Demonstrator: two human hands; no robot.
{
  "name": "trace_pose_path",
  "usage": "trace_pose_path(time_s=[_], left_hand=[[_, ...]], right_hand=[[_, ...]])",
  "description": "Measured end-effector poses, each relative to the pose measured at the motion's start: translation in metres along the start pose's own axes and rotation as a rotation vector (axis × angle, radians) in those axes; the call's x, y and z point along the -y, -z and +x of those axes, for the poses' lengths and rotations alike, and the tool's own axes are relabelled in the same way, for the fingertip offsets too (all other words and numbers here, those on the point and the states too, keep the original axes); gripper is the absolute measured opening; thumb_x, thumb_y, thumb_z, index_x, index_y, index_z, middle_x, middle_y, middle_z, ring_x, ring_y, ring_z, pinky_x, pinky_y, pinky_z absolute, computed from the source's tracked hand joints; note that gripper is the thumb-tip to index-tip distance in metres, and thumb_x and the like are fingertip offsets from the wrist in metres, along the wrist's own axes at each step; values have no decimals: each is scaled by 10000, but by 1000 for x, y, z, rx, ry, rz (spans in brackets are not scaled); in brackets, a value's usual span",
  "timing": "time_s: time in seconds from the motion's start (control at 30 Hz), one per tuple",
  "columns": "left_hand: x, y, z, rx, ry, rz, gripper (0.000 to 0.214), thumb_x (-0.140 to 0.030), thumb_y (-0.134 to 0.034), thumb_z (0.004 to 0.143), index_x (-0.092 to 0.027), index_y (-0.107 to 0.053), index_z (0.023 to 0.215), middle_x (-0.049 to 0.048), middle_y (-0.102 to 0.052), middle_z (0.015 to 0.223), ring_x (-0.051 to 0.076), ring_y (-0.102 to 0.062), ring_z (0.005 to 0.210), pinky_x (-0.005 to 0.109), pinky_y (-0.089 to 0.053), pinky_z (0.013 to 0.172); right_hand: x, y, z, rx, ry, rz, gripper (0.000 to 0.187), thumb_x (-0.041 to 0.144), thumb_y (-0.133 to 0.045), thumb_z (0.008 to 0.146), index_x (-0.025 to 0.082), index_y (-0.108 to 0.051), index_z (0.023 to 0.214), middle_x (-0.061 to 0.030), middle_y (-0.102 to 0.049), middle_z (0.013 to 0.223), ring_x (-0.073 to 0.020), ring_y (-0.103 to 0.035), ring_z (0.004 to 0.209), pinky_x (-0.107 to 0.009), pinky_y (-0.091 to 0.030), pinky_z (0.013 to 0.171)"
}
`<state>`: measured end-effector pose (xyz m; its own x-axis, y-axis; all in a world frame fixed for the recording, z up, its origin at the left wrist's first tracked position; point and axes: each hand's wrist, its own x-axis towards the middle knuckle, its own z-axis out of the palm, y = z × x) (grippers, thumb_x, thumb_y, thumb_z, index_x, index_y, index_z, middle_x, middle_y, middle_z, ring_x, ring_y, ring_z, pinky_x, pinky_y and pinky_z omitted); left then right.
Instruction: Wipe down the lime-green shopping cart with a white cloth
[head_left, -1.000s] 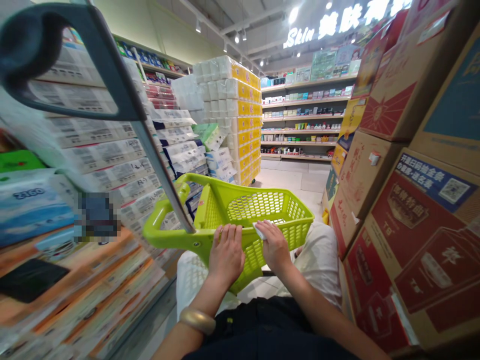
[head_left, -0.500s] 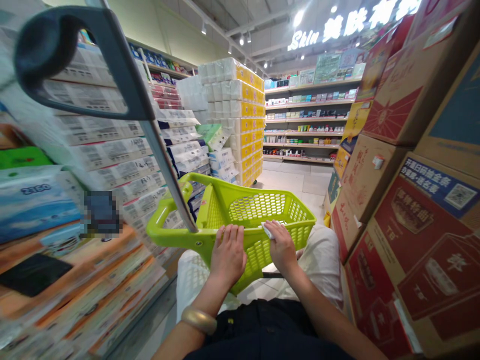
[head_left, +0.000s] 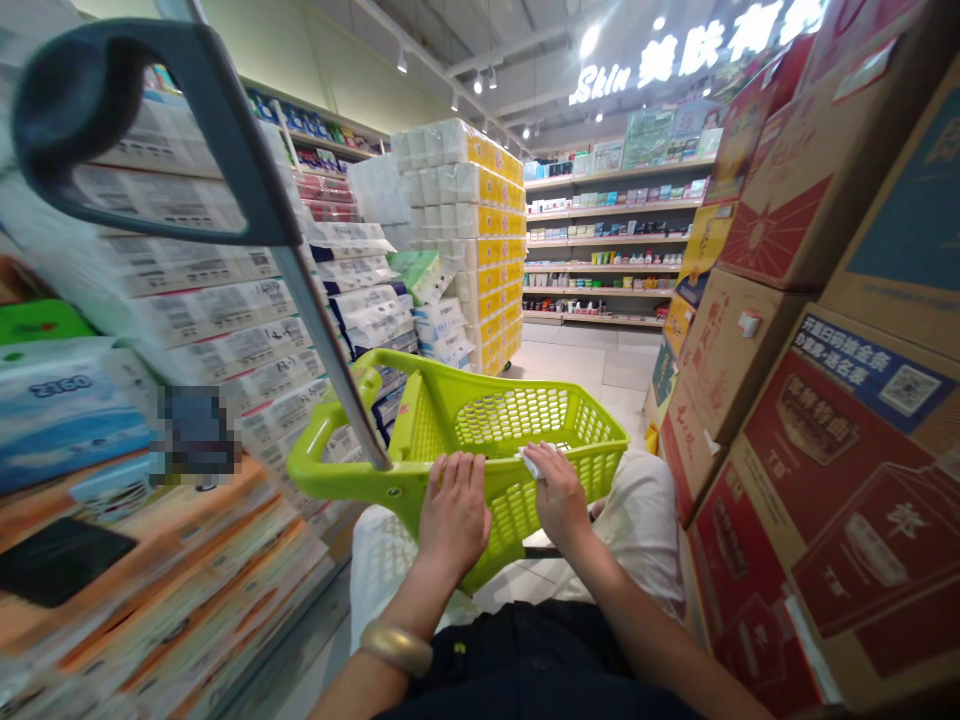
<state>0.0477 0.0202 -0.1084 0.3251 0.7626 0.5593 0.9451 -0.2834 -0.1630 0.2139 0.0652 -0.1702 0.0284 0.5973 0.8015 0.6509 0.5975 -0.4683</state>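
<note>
Stacked cartons (head_left: 739, 345) rise on the right; near them the green trolley basket (head_left: 506, 500) stands just in front of the body (head_left: 517, 665). It looks like rigid plastic, probably light for its size and slippery, so the near rim (head_left: 505, 466) (thick and rounded) seems the best hold. The forearms (head_left: 611, 580) slant forward and inward, palms down. The left hand (head_left: 454, 505) drapes over that rim, 4 fingers pressed together; the thumb is hidden, so I cannot tell whether it clamps. The right hand (head_left: 559, 492), curled alongside, holds a white wad (head_left: 532, 463), likely soft, under close fingers.
</note>
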Motion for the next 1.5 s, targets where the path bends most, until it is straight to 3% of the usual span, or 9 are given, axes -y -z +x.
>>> trace_pose_path(time_s=[0.17, 0.4, 0.63, 0.83, 1.07, 1.3, 1.5], left_hand=[[1, 0, 0, -3, -2, 7, 552, -199, -583, 765, -90, -535, 1305, 147, -611, 1242, 300, -474, 1232, 457, -236, 1154], [1, 0, 0, -5, -13, 14, 560, -215, -585, 767, -85, -531, 1309, 146, -610, 1229, 300, -469, 1233, 455, -244, 1151], [1, 1, 0, -10, -10, 9, 551, -198, -581, 761, -102, -534, 1302, 146, -606, 1229, 295, -468, 1236, 451, -244, 1152], [1, 1, 0, -1, -13, 10, 563, -227, -586, 768, -99, -523, 1313, 147, -601, 1237, 300, -463, 1239, 454, -243, 1152], [1, 2, 0, 5, -7, -5, 556, -187, -573, 760, -103, -525, 1308, 152, -600, 1244, 297, -463, 1243, 459, -250, 1152], [0, 3, 0, 8, -8, 1, 559, -220, -581, 772, -103, -522, 1315, 150, -601, 1233, 302, -461, 1244, 459, -247, 1154], [0, 4, 0, 3, -11, 14, 553, -198, -576, 767, -92, -529, 1308, 155, -602, 1237, 299, -468, 1238, 456, -245, 1155]], right_hand=[[22, -8, -1, 103, 93, 83, 562, -8, -380, 820, 234, -659, 1243, -54, -680, 1277, -194, -590, 1251, -449, -424, 1130], [-6, 2, 1, -7, -33, 36, 528, 5, -396, 825, 237, -687, 1198, -70, -722, 1190, -223, -612, 1223, -509, -419, 1121], [23, -6, 1, 106, 85, 93, 556, -5, -371, 824, 226, -662, 1238, -57, -682, 1275, -189, -598, 1242, -449, -415, 1135], [-1, 3, 1, 26, -16, 28, 516, 7, -393, 832, 227, -685, 1196, -70, -714, 1212, -216, -615, 1221, -488, -420, 1121], [23, -4, 2, 132, 88, 104, 554, -5, -386, 820, 226, -662, 1241, -63, -679, 1278, -196, -592, 1249, -450, -425, 1130], [-6, 6, 5, 36, -48, 16, 542, -14, -396, 796, 223, -695, 1181, -77, -718, 1199, -225, -615, 1218, -504, -430, 1114], [20, -5, 3, 118, 59, 70, 550, -16, -386, 819, 208, -666, 1235, -76, -674, 1285, -204, -588, 1254, -456, -427, 1131]])
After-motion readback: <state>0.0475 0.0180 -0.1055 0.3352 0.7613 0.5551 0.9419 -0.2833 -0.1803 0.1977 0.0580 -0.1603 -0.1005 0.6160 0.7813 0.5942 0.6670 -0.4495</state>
